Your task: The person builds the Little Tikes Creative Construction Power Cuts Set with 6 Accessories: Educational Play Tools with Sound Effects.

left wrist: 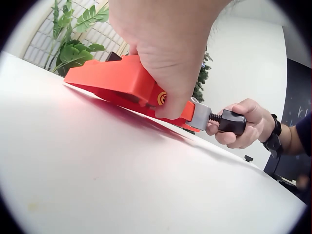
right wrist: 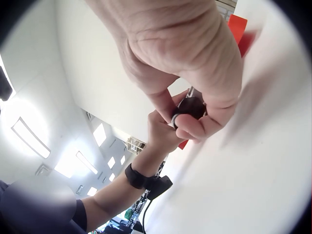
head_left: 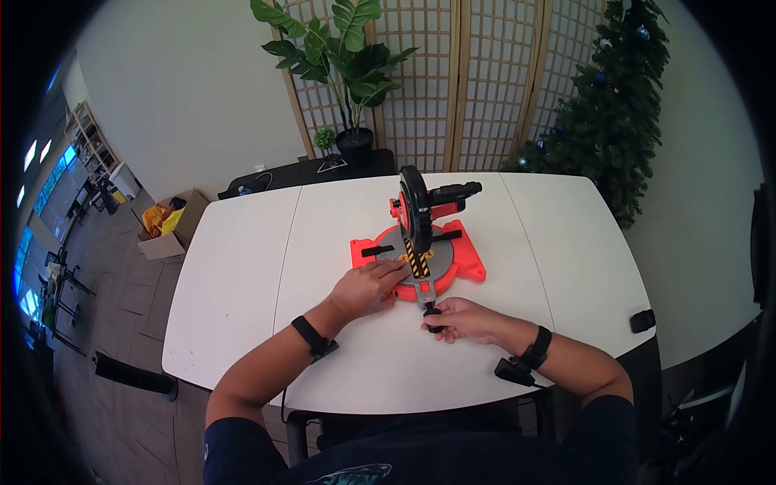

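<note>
A miter saw (head_left: 470, 265) with a red base, a grey round turntable and a black blade guard (head_left: 415, 202) stands on the white table. My left hand (head_left: 368, 289) grips the left front of its base, with fingers over the top and the thumb low on the red side wall in the left wrist view. At the saw's front, my right hand (head_left: 470, 321) pinches a black knob (left wrist: 233, 122) between thumb and fingers. The knob sits on a threaded rod (left wrist: 215, 117) that runs into a grey bracket (left wrist: 201, 116). A yellow-and-black striped strip (head_left: 416, 260) crosses the turntable.
The white table (head_left: 234, 283) extends around the saw on both sides. A small black object (head_left: 643, 321) lies at its right edge. Behind stand a potted plant (head_left: 356, 141), a lattice screen (head_left: 493, 89) and a Christmas tree (head_left: 606, 113). An open cardboard box (head_left: 190, 217) is at left.
</note>
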